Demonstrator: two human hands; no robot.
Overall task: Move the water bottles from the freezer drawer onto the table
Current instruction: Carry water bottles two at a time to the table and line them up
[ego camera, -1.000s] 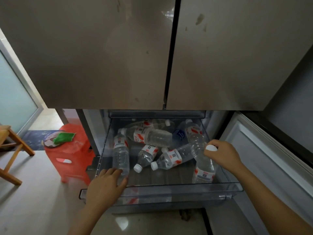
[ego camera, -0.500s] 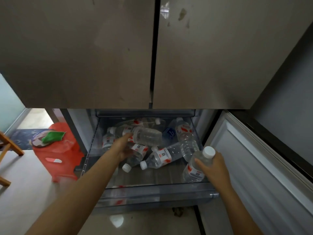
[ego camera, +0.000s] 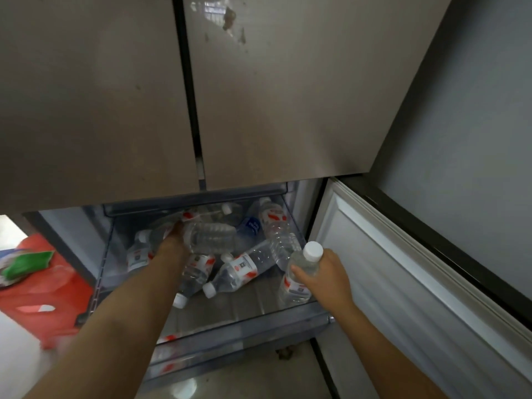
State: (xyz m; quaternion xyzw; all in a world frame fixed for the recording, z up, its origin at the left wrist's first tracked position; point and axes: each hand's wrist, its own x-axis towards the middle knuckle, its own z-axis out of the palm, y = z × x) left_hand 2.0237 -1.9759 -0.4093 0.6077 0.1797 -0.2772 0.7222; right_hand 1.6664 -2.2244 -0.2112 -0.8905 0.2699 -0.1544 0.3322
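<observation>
Beneath the two closed fridge doors point(ego camera: 259, 96), the freezer door point(ego camera: 403, 283) swings wide on the right and the clear freezer drawer point(ego camera: 244, 326) is pulled out. A red stool point(ego camera: 43, 298) stands off the drawer's left side with a green packet point(ego camera: 26, 263) on top. Loose bottles point(ego camera: 241, 269) lie jumbled across the drawer's back and middle, caps pointing various ways. Near the back left, the left hand point(ego camera: 172, 243) reaches onto a lying bottle point(ego camera: 213, 237), fingers curled over its labelled end, though blur hides them in part. Over the front right corner, the right hand point(ego camera: 325, 277) holds a white-capped bottle point(ego camera: 299, 280) upright, fingers and thumb wrapped round its body.
</observation>
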